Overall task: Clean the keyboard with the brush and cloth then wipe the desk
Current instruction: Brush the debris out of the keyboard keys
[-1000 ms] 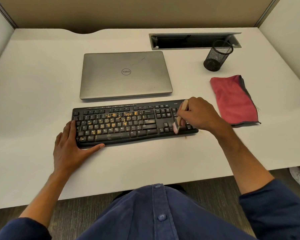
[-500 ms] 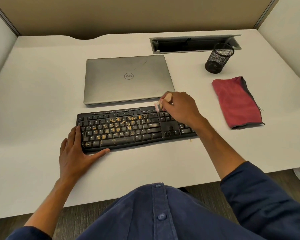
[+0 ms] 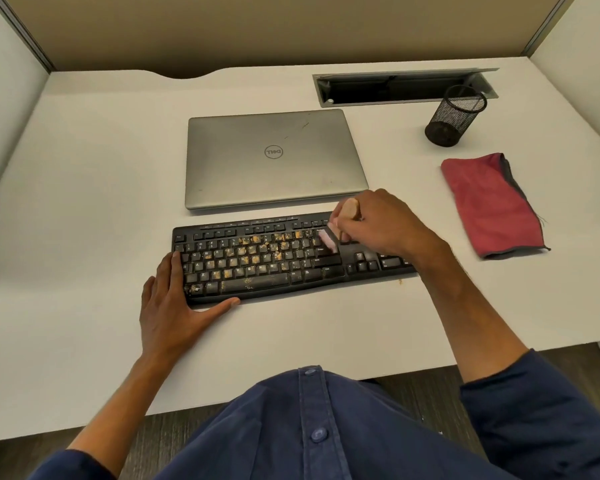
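Right hand (image 3: pixel 381 223) now farther left, fingers curled round blurred brush (image 3: pixel 336 226), hiding keyboard (image 3: pixel 257 261) numpad; left hand (image 3: pixel 174 306) spread flat.

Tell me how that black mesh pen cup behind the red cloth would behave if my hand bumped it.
The mesh pen cup looks empty and is open wire mesh, so it is probably light and would slide or tip easily. It is round, so once on its side it would likely roll across the smooth desk.
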### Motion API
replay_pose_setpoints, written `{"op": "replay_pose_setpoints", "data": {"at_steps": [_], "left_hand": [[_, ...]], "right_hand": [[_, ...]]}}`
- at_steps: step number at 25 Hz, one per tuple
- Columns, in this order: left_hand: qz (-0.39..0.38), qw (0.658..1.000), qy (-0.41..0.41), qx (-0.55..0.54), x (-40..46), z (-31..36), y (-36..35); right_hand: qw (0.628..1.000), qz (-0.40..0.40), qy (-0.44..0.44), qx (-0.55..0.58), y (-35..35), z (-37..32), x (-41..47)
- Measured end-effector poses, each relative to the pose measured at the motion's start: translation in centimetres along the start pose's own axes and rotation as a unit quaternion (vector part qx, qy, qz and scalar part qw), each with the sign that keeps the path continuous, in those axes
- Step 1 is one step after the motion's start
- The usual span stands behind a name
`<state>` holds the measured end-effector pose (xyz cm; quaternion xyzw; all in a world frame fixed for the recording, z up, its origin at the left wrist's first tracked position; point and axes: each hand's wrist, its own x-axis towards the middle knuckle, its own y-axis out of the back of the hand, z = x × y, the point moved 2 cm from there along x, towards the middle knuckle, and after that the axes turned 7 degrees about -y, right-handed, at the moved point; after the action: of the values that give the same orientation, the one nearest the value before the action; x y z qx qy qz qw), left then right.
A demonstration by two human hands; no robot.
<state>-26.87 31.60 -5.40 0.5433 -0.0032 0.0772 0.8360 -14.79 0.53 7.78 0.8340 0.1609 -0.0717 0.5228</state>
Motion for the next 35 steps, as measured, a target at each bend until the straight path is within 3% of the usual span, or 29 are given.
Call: {"op": "replay_pose_setpoints", "data": {"at_steps": [4,15,24,27,30,35], "left_hand": [[0.001,1.0,-0.007,-0.005,0.0,-0.2,0.1],[0.004,1.0,-0.009,-0.01,0.3,-1.1,-0.4],[-0.003,1.0,-0.005,-0.009,0.3,-1.0,-0.4],[-0.001,1.0,-0.002,-0.008,0.2,-0.9,-0.3],[0.005,1.0,0.001,-0.007,0.1,-0.6,-0.2],[0.003,1.0,0.002,-0.009,0.1,-0.6,0.0]], "right_hand": [[0.996,0.0,0.076,0.05,-1.4,-2.4,1.3],[0.979,-0.057,0.162,0.106,-7.0,-11.4,5.4],[0.989,-0.048,0.094,-0.104,-4.2,-8.1,6.2],[0.993,-0.019,0.111,-0.047,-3.9,-8.9,6.3],[0.988,-0.045,0.144,0.041,-5.0,-10.3,6.1],[0.992,-0.056,0.098,-0.053,-4.6,-8.1,6.4]]}}
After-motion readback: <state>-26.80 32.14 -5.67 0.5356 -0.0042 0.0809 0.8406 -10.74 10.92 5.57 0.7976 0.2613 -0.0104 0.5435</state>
